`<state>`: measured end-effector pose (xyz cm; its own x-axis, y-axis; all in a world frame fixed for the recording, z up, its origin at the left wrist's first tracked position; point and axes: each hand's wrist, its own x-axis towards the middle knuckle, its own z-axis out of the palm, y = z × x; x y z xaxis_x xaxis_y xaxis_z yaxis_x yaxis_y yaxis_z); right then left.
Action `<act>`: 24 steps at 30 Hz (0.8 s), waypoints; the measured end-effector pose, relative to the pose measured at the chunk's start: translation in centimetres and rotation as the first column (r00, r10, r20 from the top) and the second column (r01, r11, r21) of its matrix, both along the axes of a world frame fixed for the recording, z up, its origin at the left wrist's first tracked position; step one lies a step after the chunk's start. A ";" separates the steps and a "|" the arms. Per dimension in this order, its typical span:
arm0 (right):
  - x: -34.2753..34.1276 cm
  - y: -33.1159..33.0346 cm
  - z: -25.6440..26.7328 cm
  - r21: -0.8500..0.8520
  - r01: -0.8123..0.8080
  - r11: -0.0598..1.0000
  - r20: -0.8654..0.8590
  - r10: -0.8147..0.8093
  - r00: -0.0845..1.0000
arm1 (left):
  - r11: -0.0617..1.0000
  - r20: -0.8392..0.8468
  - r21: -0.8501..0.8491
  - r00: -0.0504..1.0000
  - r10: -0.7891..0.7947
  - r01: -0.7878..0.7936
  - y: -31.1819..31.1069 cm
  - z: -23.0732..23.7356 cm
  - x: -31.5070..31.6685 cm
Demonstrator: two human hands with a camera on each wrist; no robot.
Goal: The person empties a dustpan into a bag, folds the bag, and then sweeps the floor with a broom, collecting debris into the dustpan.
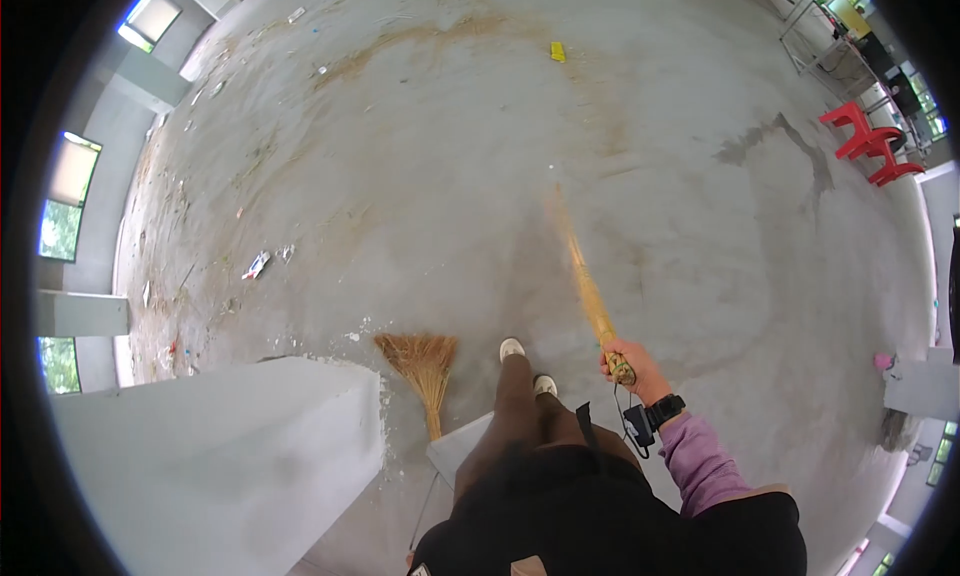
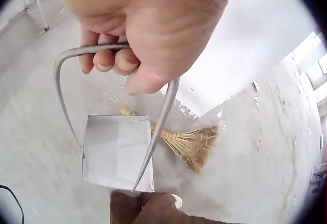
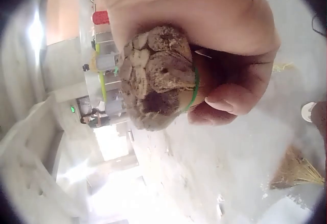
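My right hand (image 1: pixel 635 368) grips the thick end of a straw broom (image 1: pixel 585 281), whose length slants forward over the floor, its sweeping end blurred. In the right wrist view, that broom's butt is a bundle of cut stalks (image 3: pixel 161 75) with a green band. The fingers of my left hand (image 2: pixel 148 24) curl around the bent metal handle (image 2: pixel 64 88) of a pale, boxy dustpan (image 2: pixel 116 150). It hangs low beside my legs. A second straw broom (image 1: pixel 420 366) is fanned out left of my feet, its handle partly hidden behind the dustpan.
A white block-like structure (image 1: pixel 230 456) stands close on my left. Litter, including a crumpled wrapper (image 1: pixel 257 265), and brown dirt streaks cover the floor's left side. A yellow packet (image 1: pixel 557 52) lies farther ahead. Red stools (image 1: pixel 865 136) and a table frame (image 1: pixel 805 46) stand at the far right.
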<state>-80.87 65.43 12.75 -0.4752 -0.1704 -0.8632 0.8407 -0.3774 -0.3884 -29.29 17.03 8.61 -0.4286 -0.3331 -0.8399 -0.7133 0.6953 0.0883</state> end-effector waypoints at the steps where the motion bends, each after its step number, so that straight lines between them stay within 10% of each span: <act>1: -0.1 0.1 0.2 0.038 0.033 0.999 -0.007 -0.032 0.999 | 1.000 -0.009 0.002 1.000 0.016 -0.016 -0.1 -0.1 -1.4; 6: -1.3 0.2 1.1 0.117 0.176 0.977 -0.190 -0.152 0.970 | 0.997 -0.053 0.017 0.996 0.071 -0.070 -1.5 -1.8 -8.5; 8: -0.8 3.0 -6.1 0.109 0.215 0.971 -0.353 -0.164 0.921 | 0.997 -0.065 0.026 0.995 0.072 -0.070 -2.4 -3.0 -11.2; 12: -4.7 7.8 -4.5 -0.194 0.611 0.768 0.056 -0.613 0.788 | 0.997 -0.081 0.042 0.995 0.061 -0.058 -3.6 -3.9 -16.5; 16: -5.6 8.0 -3.9 -0.249 0.721 0.646 0.120 -0.718 0.685 | 0.998 -0.108 0.045 0.993 0.052 -0.047 -4.4 -4.5 -19.5; 19: -5.7 7.4 -5.2 -0.206 0.565 0.799 -0.271 -0.601 0.752 | 0.998 -0.130 0.049 0.991 0.043 -0.037 -4.5 -4.4 -20.9; 24: -10.7 3.6 -7.1 -0.192 0.340 0.921 -0.333 -0.387 0.860 | 1.000 -0.160 0.030 0.987 0.005 0.000 -3.6 -3.1 -23.3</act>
<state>-91.60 69.03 5.63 -0.7952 -0.0179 -0.6061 0.4470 -0.6926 -0.5661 -52.59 13.47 5.52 -0.5575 -0.3102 -0.7700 -0.6899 0.6890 0.2220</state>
